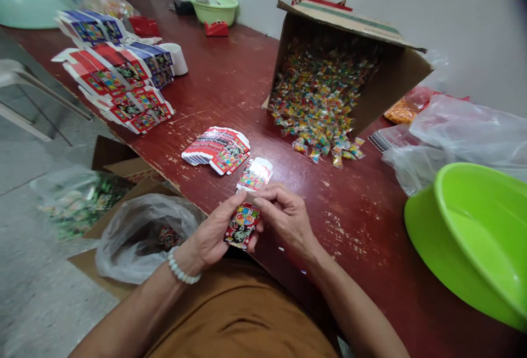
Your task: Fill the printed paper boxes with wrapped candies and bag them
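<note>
Carton (244, 225), at five o'clock from the fanned stack (216, 149), is grasped by the left hand (212, 231) and seems best braced without crushing while the right hand (289, 216), pinching its upper end, presses gently.

From here, right of the hands (288, 218): green basin (436, 226); beyond them: red tape dispenser (216, 29), pale-green bowl (214, 13); far left: stool (16, 75).

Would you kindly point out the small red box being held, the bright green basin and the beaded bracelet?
Small red box (243, 225), head view: printed front.
Bright green basin (486, 223), head view: inner wall.
Beaded bracelet (179, 273), head view: lower beads.
</note>
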A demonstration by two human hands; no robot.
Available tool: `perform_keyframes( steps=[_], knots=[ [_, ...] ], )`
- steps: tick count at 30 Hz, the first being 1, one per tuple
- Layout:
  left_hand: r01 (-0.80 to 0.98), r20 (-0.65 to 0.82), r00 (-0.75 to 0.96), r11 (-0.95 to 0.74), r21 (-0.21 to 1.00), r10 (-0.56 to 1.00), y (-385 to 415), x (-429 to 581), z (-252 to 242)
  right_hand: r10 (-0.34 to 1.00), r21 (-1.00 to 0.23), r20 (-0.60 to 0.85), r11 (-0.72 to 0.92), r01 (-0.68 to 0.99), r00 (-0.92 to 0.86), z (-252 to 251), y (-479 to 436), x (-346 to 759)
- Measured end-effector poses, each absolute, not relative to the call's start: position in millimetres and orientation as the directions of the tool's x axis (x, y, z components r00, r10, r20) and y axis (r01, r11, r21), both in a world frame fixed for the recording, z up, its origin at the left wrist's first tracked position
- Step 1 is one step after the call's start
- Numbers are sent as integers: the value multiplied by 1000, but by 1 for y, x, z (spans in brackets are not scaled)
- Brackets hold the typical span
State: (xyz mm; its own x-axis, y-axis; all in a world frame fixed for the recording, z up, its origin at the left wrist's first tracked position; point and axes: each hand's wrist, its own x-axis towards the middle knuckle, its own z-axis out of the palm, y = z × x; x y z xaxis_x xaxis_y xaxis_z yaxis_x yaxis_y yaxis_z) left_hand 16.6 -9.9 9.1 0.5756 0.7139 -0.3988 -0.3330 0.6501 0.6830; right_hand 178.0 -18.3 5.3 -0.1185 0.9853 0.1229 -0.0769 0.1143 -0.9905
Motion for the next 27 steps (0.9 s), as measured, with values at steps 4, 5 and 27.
perform_keyframes(
  steps=[4,5,27],
  knots=[
    [-397,-367,656,715,575,660,-6,14,14,936,-945,282,309,109,-212,13,-18,183],
    [-420,-361,638,700,577,680,-6,14,13,952,-971,216,233,57,-218,14,-18,182],
    [-463,-420,375,559,688,827,1,-6,7,901,-909,285,362,205,-328,-8,-21,155]
  ],
)
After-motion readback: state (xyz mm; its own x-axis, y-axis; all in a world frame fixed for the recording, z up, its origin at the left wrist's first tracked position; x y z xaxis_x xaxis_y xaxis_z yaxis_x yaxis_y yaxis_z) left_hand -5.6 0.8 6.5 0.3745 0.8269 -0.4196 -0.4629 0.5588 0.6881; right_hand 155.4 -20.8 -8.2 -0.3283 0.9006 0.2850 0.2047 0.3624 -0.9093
